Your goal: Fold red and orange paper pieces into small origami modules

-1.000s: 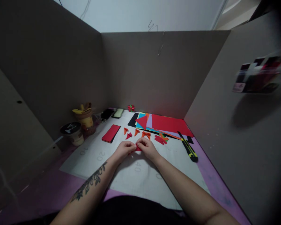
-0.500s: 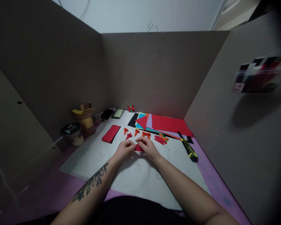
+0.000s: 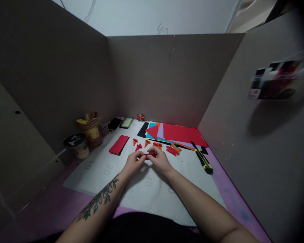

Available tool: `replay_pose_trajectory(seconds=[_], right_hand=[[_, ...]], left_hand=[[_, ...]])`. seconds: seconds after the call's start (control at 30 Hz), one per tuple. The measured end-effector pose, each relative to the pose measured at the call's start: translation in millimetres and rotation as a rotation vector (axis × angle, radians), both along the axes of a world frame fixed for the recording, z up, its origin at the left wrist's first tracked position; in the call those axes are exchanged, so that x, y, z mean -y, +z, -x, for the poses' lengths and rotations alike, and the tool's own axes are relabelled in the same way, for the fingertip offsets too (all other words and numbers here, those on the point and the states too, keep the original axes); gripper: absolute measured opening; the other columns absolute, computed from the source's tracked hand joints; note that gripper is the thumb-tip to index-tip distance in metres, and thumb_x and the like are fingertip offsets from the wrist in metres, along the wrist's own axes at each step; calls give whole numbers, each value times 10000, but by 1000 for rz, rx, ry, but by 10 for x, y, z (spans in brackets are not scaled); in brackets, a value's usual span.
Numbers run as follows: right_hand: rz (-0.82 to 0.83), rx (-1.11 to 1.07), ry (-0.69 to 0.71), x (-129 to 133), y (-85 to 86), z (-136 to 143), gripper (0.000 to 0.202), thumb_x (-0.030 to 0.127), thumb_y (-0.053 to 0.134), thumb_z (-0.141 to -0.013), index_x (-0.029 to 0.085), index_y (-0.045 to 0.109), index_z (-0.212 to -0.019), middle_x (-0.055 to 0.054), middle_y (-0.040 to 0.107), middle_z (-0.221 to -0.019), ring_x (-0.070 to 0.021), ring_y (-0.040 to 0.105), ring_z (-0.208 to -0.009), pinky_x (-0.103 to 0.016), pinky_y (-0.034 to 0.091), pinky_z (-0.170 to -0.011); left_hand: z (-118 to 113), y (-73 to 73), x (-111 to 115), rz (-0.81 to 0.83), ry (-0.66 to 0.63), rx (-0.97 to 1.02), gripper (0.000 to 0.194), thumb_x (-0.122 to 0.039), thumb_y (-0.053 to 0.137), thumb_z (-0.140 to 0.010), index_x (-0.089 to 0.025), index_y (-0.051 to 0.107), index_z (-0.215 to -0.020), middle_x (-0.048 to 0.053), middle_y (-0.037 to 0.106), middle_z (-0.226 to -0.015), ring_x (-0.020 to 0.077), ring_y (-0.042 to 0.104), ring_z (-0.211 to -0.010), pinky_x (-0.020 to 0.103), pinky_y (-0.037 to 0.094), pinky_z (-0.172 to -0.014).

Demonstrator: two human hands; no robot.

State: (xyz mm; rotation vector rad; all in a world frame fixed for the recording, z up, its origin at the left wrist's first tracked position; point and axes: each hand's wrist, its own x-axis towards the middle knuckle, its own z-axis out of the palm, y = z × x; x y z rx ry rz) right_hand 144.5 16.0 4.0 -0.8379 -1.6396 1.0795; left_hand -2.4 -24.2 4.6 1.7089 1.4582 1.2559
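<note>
Between my two hands is a small piece of red paper (image 3: 150,156), showing as a narrow strip. My left hand (image 3: 135,162) pinches its left end with thumb and fingers. My right hand (image 3: 160,160) is closed on the right end, and its fingers hide part of the paper. Just beyond my hands lie several small folded paper pieces: an orange one (image 3: 135,141), another orange one (image 3: 147,143) and a red one (image 3: 138,147). Loose red paper strips (image 3: 172,151) lie right of my right hand, beside green and orange ones.
A stack of red paper rectangles (image 3: 119,145) lies to the left. Coloured sheets (image 3: 181,135) spread at the back right, near a yellow-black utility knife (image 3: 203,160). A lidded cup (image 3: 77,145) and a yellow holder (image 3: 90,131) stand far left. A paper star (image 3: 141,117) sits at the back.
The red paper between my fingers showed a wider flat face before; now it appears as a thin strip. Both hands remain in nearly the same place, and the view has shifted slightly.
</note>
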Motion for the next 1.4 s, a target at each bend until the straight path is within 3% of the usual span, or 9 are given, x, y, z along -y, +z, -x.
replay_pose_trajectory(seconds=[0.17,0.3,0.57,0.8,1.4], right_hand=[[74,-97,-41,-41,-67,45,171,180,609,-630,196,540,-786,30,533,-685,-135,517,-632,-261,470,-597],[93,-139,-64,-54,-46,61,174,193,625,-618,192,529,-764,32,527,-670,-126,501,-618,-253,445,-591],[112,-23,2,-14,-12,42,162,184,575,-656,183,541,-814,57,504,-583,-109,478,-542,-229,392,-536],[154,-58,-15,-11,-60,60,198,163,575,-611,203,471,-775,99,449,-511,-86,417,-467,-207,335,-493],[219,-227,-43,18,-95,107,211,166,613,-599,201,459,-738,98,457,-544,-81,432,-492,-206,349,-510]], left_hand=[[-6,-22,-4,46,28,-63,215,-304,547,-757,-146,562,-612,-30,519,-569,101,449,-561,210,333,-531],[16,0,1,35,24,-20,215,-318,543,-763,-148,593,-639,-27,553,-594,102,464,-565,212,346,-546],[55,30,-13,-2,91,18,240,-364,529,-783,-157,597,-682,-11,573,-629,128,496,-621,219,367,-577],[52,33,-22,5,124,35,252,-379,519,-786,-168,563,-658,-17,554,-629,132,486,-634,225,355,-595],[29,-3,-48,54,64,73,254,-370,548,-751,-160,498,-616,-40,442,-557,97,388,-546,203,305,-509]])
